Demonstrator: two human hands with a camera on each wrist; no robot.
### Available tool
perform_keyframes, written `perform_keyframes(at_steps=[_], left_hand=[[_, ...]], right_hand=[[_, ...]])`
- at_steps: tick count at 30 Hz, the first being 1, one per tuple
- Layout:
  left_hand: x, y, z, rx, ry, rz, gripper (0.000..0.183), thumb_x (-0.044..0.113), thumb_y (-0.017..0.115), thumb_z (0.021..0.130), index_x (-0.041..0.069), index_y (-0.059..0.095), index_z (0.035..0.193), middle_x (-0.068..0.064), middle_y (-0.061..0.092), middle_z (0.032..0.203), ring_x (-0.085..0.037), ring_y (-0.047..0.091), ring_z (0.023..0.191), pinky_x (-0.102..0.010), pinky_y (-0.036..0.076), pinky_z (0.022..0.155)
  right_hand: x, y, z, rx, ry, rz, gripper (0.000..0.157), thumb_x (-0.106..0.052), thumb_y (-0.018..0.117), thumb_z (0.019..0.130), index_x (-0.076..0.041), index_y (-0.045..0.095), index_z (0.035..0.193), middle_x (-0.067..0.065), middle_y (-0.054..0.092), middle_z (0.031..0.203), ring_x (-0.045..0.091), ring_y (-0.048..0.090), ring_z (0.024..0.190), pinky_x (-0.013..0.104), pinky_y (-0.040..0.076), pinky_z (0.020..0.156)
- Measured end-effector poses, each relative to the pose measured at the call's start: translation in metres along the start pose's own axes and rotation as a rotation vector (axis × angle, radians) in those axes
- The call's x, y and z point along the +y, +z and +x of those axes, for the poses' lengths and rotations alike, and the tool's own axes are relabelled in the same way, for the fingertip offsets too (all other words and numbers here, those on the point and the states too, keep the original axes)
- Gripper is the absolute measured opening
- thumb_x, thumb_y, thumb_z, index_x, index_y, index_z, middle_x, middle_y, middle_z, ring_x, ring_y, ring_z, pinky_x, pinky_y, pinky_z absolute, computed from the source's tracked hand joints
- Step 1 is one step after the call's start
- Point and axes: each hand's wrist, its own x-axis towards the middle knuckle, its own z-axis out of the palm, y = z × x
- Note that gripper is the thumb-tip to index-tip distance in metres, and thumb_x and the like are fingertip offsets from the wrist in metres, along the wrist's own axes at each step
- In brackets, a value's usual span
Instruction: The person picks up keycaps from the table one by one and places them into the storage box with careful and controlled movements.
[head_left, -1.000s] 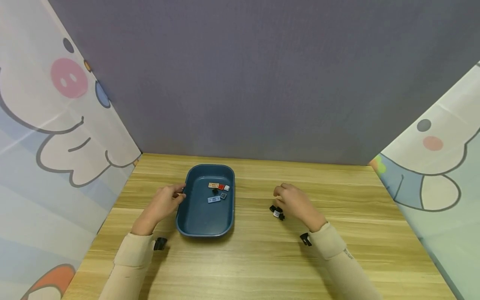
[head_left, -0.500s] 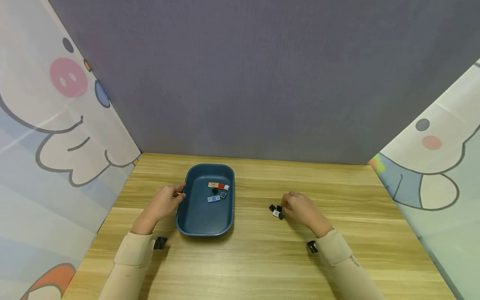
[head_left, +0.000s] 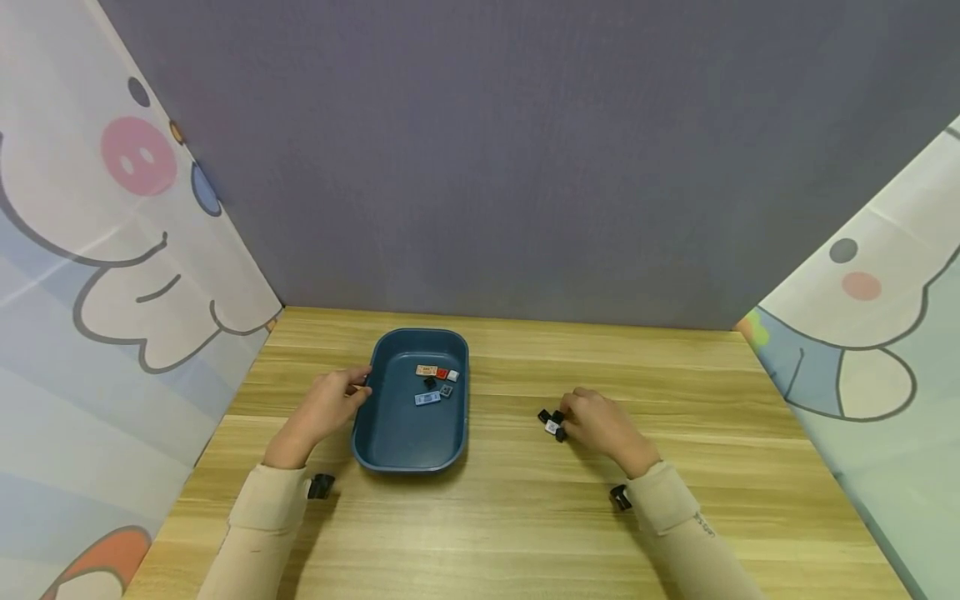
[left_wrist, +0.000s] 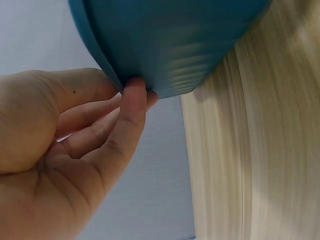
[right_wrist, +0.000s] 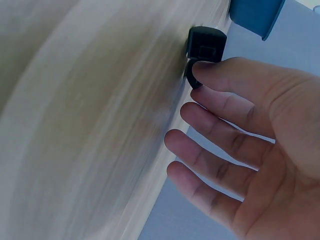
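Note:
My left hand (head_left: pixel 318 412) pinches the left rim of a dark blue tray (head_left: pixel 408 467); the left wrist view shows the thumb and fingertips at the tray's edge (left_wrist: pixel 100 55). Off to the right, my right hand (head_left: pixel 603 427) is low over the table at a small cluster of keycaps. In the right wrist view its thumb and index finger pinch a black keycap (right_wrist: pixel 190 74), partly hidden by the thumb. Another black keycap (right_wrist: pixel 207 42) stands right beside it. A white keycap (head_left: pixel 552 427) and a further black keycap (head_left: pixel 544 415) lie in the cluster.
Inside the tray lie several keycaps: a long cream one (head_left: pixel 426 370), a red one (head_left: pixel 442 374), a white one (head_left: pixel 453 376), a black one (head_left: pixel 430 382), a grey one (head_left: pixel 446 391) and a long light blue one (head_left: pixel 428 399). A grey panel (head_left: pixel 495 167) stands behind the wooden table (head_left: pixel 465 533).
My right hand has drawn back to the right from above the keycaps, then come slightly left against them. The left hand and the tray stay put.

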Motion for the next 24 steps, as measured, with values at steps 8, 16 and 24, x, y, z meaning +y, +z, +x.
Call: perform_keyframes(at_steps=[8,16,24], left_hand=[[-0.001,0.0006,0.0006,0.002,-0.003,0.003,0.041,0.001,0.062,0.097,-0.013,0.055,0.134,-0.03,0.066,0.117,-0.039,0.068,0.098,-0.044,0.059,0.074],[-0.0005,0.0003,0.001,0.001,-0.003,-0.001,0.04,0.0,0.062,0.096,-0.014,0.055,0.134,-0.03,0.066,0.116,-0.039,0.068,0.097,-0.045,0.059,0.074],[0.0009,-0.0005,0.0006,0.001,-0.004,-0.001,0.04,0.0,0.062,0.096,-0.013,0.055,0.134,-0.029,0.066,0.117,-0.038,0.068,0.097,-0.044,0.059,0.074]], right_hand=[[-0.0013,0.0,0.0015,-0.012,0.011,0.011,0.014,-0.012,0.076,0.085,-0.007,0.071,0.098,0.002,0.063,0.091,0.018,0.061,0.08,0.036,0.054,0.066],[-0.0023,-0.0019,0.0024,0.021,-0.01,0.018,0.016,-0.011,0.076,0.085,-0.004,0.071,0.098,0.003,0.062,0.089,0.018,0.061,0.078,0.035,0.055,0.067],[-0.0067,-0.0069,0.0096,0.046,-0.057,0.005,0.014,-0.012,0.075,0.087,-0.006,0.071,0.098,0.002,0.061,0.089,0.017,0.06,0.078,0.033,0.053,0.064]])
